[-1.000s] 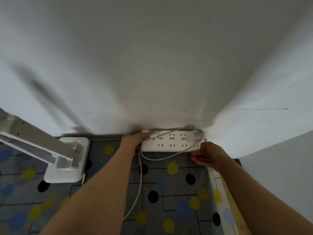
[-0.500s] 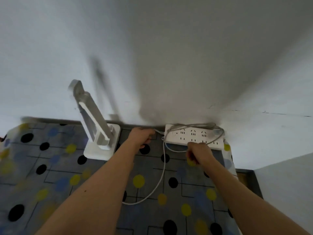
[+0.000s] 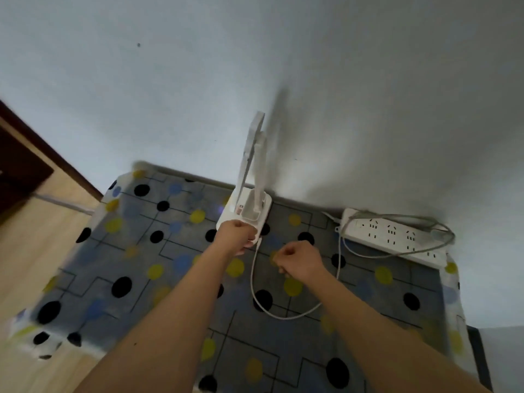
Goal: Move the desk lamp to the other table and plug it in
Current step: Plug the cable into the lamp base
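From the head view, the white desk lamp stands on a table covered by a grey tablecloth with black, yellow and blue dots; its square base sits at the far edge, close against the pale wall, and its folded arm rises upright along that wall; the left hand grips the near corner of the base, fingers curled over the edge and thumb underneath; the right hand hovers just to the right above the cloth, fingers curled into a loose fist with nothing visible inside it; a white cord leaves the base beside the left hand, loops down across the cloth under the right forearm and climbs to the left end of a white power strip; blur hides whether it is plugged in there; the strip lies at the far right corner of the table against the wall, well apart from the lamp, with a grey cable looped over it; a wooden floor shows at the left.
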A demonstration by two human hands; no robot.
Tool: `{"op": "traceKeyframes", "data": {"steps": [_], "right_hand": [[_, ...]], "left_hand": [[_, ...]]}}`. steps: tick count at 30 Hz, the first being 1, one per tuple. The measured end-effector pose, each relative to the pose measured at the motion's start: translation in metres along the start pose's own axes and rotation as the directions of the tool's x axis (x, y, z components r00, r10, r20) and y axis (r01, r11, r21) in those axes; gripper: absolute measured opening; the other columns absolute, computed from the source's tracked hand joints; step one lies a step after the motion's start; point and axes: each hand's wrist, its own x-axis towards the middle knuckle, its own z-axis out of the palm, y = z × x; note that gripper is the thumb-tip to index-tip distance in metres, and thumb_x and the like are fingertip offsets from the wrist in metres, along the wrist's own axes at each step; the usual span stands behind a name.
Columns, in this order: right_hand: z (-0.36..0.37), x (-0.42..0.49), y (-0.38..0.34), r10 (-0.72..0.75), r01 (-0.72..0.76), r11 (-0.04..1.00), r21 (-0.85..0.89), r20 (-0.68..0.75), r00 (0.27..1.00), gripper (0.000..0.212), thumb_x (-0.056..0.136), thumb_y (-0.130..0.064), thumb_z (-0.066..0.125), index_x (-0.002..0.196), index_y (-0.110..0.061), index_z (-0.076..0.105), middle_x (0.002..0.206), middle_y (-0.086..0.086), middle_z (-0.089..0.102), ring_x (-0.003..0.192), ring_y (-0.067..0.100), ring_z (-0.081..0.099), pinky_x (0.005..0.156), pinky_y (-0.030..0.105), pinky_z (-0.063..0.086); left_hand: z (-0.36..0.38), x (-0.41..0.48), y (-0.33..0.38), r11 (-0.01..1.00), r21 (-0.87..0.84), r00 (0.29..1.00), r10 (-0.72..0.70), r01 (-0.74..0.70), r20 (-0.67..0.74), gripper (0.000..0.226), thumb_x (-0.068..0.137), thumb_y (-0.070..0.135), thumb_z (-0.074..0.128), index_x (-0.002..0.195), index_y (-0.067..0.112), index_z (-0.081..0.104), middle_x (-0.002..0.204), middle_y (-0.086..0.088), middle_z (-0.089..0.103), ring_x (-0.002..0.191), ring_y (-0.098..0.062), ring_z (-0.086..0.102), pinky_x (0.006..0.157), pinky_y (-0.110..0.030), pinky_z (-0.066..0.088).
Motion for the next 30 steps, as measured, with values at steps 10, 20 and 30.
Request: {"op": "traceKeyframes", "data": {"steps": [10, 20, 30], "right_hand": [[0.052, 0.019, -0.024, -0.064, -0.008, 0.915, -0.403, -0.165, 0.984, 0.034, 0.077, -0.039, 0.067, 0.102, -0.018, 0.056, 0.102, 0.004, 0.066, 0.095, 0.024, 0.064, 0.066, 0.028, 0.044], [0.047, 0.029, -0.021, -0.050, -0.051, 0.839, -0.541, -0.171, 0.984, 0.018, 0.078, -0.026, 0.062, 0.090, -0.017, 0.053, 0.092, 0.002, 0.064, 0.079, 0.019, 0.060, 0.053, 0.024, 0.035], [0.004, 0.033, -0.010, 0.102, -0.093, 0.992, 0.082, -0.116, 0.988, 0.019, 0.080, -0.008, 0.062, 0.062, -0.011, 0.059, 0.065, 0.011, 0.071, 0.066, 0.029, 0.071, 0.065, 0.043, 0.061]], "left_hand": [[-0.034, 0.002, -0.016, 0.991, -0.067, 0.990, 0.114, -0.120, -0.084, 0.006, 0.087, 0.015, 0.060, 0.081, 0.014, 0.061, 0.085, -0.005, 0.066, 0.069, -0.013, 0.061, 0.060, -0.026, 0.044], [-0.016, 0.009, -0.002, 0.939, 0.132, 0.936, 0.332, -0.317, -0.115, 0.042, 0.085, 0.015, 0.061, 0.127, 0.018, 0.055, 0.119, 0.002, 0.060, 0.102, -0.011, 0.056, 0.079, -0.021, 0.041], [0.026, 0.025, 0.014, 0.797, 0.349, 0.803, 0.571, -0.492, -0.172, 0.039, 0.089, 0.020, 0.059, 0.126, 0.012, 0.049, 0.113, -0.006, 0.060, 0.103, -0.024, 0.059, 0.076, -0.024, 0.038]]}}
